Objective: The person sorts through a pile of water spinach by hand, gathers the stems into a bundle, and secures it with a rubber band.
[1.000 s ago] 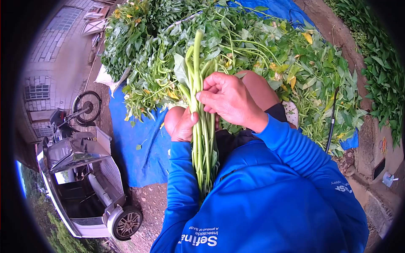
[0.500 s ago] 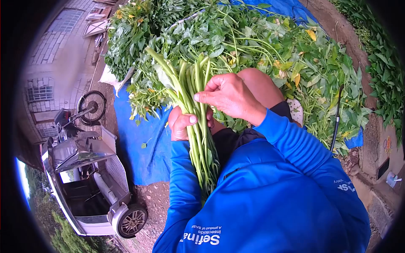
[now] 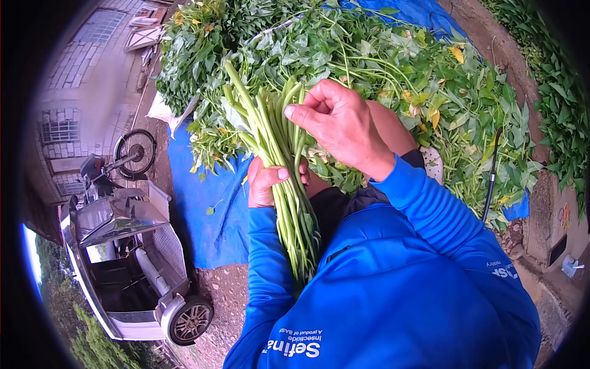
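Observation:
My left hand (image 3: 266,182) is wrapped around a bunch of water spinach (image 3: 270,132), its thick pale-green stems fanning out above the fist. Below the fist, the leafy end hangs down against my blue jacket. My right hand (image 3: 345,125) is beside the upper stems, slightly apart from the cut ends, with its thumb and curled fingers close together. Whatever may lie between those fingertips is hidden.
A large heap of leafy greens (image 3: 393,67) with some yellow leaves lies ahead on a blue tarp (image 3: 212,215). At left stands a motorcycle with a sidecar (image 3: 132,264). A dark hose-like piece (image 3: 491,175) is at right, near a concrete edge.
My right hand has risen slightly, back from the stems, and its fingers have curled in more. The left hand keeps its hold; the stem tops have shifted a little.

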